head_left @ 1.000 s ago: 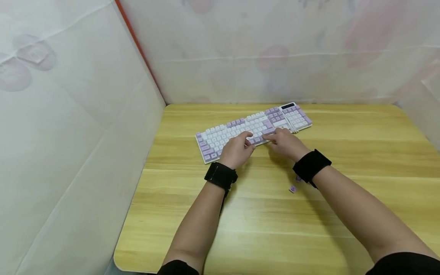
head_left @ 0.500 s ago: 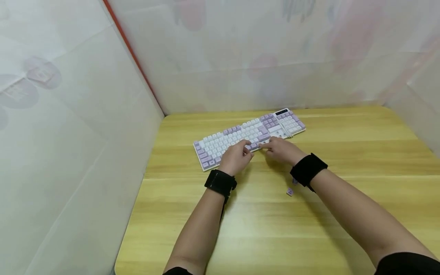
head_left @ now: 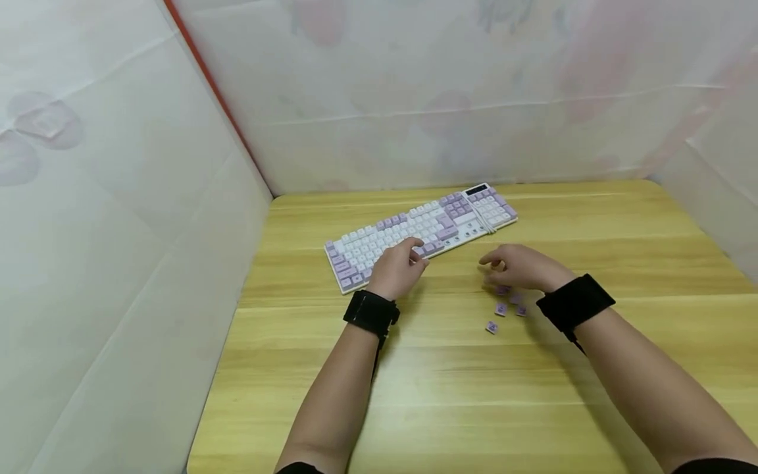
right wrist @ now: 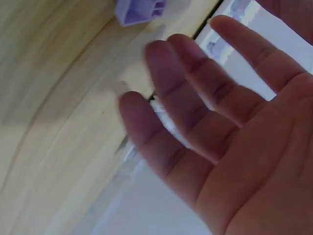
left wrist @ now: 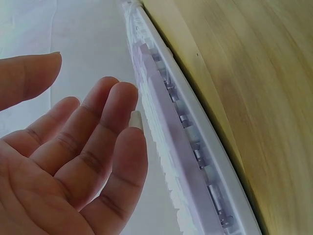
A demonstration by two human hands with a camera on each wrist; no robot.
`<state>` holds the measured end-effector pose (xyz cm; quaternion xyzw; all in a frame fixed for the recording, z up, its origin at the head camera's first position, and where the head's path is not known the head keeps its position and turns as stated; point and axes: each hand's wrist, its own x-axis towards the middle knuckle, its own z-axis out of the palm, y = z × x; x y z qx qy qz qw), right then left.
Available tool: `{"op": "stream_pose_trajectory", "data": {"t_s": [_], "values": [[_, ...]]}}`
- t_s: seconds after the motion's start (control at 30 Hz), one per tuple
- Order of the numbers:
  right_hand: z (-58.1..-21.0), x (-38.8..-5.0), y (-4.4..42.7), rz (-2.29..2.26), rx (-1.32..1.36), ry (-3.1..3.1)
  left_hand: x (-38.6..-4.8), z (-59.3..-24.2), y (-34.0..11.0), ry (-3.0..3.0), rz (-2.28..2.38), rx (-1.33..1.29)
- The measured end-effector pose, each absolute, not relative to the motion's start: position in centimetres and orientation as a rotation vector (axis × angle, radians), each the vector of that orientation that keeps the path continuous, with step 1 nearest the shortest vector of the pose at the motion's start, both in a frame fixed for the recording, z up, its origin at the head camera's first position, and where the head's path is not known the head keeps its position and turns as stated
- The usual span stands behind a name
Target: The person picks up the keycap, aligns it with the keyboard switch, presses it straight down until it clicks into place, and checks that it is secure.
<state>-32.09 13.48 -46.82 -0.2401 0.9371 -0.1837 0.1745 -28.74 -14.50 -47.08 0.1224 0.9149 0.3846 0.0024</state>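
A white and purple keyboard lies slantwise on the table. Along its front edge, right of the middle, several spots show bare base where no keycaps sit. My left hand is at the keyboard's front edge; in the left wrist view its fingers are loosely bent, thumb apart, holding nothing. To the right, my right hand hovers low over several loose purple keycaps on the table. In the right wrist view its fingers are spread and hold nothing, and a purple keycap appears beyond them.
A white cable lies bundled across the keyboard's right part. Another keycap lies nearest to me on the wooden table. Cloth-covered walls stand behind the table and at its left.
My right hand has left the keyboard's front edge and moved right and toward me, above the loose keycaps. More keycaps now show. The left hand has barely moved.
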Motion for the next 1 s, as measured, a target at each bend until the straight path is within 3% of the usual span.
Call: {"op": "stream_pose_trajectory", "data": {"t_s": [0.5, 1.0], "values": [[-48.3, -30.2, 14.0, -0.630, -0.630, 2.624, -28.7, -47.5, -14.3, 2.854, 1.203, 0.390], [-49.6, -30.2, 10.1, -0.892, -0.643, 2.475, -28.7, -48.0, -13.8, 2.859, 1.155, 0.442]]}}
